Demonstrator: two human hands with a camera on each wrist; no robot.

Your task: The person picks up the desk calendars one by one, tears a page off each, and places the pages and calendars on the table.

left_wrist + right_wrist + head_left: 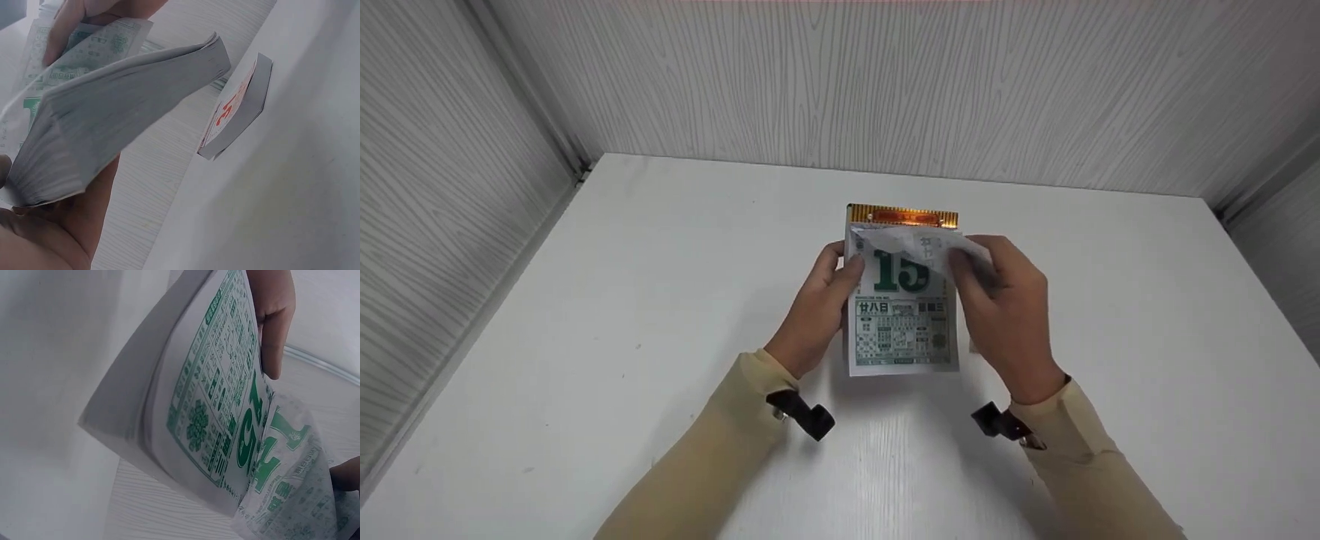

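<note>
Green print marks the calendar pad (pixel 903 315) I see mid-table (pixel 585 315). Left hand (pixel 817 304) clasps its nine o'clock edge; right hand (pixel 1005 300) pinches the torn sheet (pixel 919 244) at twelve. Only the left wrist view shows a second pad (pixel 239 109).

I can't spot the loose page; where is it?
Head view, centre: the torn page lies across the calendar pad top, pinched by the right hand.
</note>
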